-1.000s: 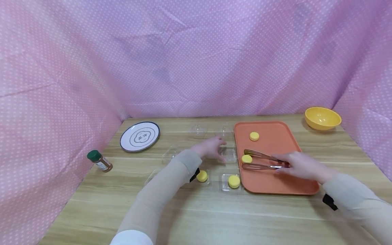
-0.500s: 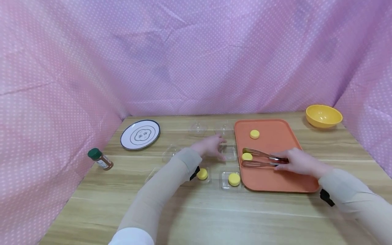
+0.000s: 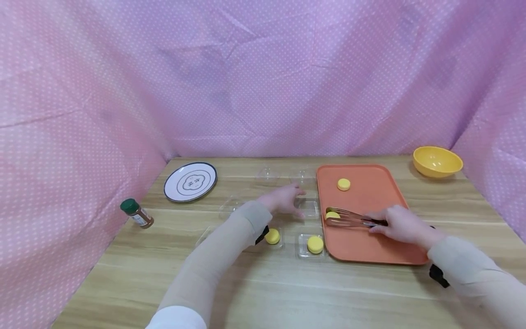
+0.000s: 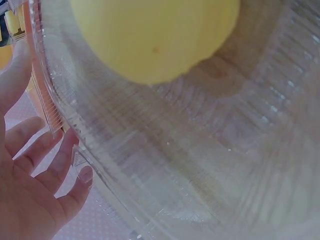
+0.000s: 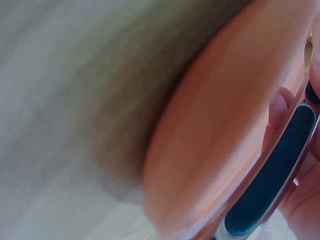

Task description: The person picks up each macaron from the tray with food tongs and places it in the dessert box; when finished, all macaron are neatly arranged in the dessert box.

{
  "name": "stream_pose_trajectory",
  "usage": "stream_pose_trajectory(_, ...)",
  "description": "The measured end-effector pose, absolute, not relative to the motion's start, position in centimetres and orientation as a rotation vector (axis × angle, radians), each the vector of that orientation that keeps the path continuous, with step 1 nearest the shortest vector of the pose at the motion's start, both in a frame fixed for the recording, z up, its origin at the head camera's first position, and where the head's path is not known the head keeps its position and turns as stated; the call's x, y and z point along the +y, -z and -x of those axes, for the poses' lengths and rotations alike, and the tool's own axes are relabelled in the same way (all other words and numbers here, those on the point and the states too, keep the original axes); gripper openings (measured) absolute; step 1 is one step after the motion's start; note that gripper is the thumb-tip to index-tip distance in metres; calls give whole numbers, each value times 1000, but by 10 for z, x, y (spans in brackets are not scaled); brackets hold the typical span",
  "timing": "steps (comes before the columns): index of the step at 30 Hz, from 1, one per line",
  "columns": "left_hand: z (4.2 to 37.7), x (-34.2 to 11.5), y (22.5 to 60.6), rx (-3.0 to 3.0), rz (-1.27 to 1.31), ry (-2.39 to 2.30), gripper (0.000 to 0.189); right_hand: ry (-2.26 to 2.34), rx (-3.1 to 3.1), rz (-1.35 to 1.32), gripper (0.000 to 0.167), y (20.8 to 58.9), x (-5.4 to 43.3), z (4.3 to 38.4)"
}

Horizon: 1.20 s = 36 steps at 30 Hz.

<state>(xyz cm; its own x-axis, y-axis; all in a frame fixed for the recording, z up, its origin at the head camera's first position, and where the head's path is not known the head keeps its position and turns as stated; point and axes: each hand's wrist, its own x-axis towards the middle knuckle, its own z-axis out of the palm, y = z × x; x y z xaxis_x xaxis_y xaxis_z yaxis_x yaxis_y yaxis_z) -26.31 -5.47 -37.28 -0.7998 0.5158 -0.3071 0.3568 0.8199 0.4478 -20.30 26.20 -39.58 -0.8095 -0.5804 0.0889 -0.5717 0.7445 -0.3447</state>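
My right hand point(image 3: 404, 225) grips metal food tongs point(image 3: 349, 222) low over the orange tray point(image 3: 365, 250). Their two slotted ends close in on a yellow macaron point(image 3: 332, 214), partly hidden behind them. The dark handle grip point(image 5: 272, 172) of the tongs shows in the right wrist view. My left hand point(image 3: 283, 199) is beside a clear plastic container point(image 3: 310, 208), thumb and fingers spread at its edge. In the left wrist view the fingers point(image 4: 52, 172) look relaxed, close to clear ribbed plastic. Another macaron point(image 3: 344, 184) lies farther back on the tray.
Two clear containers nearer the front each hold a yellow macaron point(image 3: 315, 244), point(image 3: 272, 236). Clear lids point(image 3: 267, 173) stand behind and left of my left arm. A white plate point(image 3: 191, 182) and a green-capped spice jar point(image 3: 137, 213) are left, a yellow bowl point(image 3: 437, 162) back right.
The tongs' ends have drawn together around the near macaron on the tray as my right hand squeezes. My left hand stays in place at the container.
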Motion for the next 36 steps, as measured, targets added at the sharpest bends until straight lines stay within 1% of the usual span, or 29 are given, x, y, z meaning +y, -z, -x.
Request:
stream_pose_trajectory(12,265,-55,374,2585,-632,-515,82,576,2992,948,34,391,259,198)
stream_pose_trajectory(22,265,-56,375,2597,-655,-494,82,669,3043,854,34,385,261,200)
stream_pose_trajectory(36,265,-55,375,2588,-678,-502,82,703,3141,790,34,382,233,206)
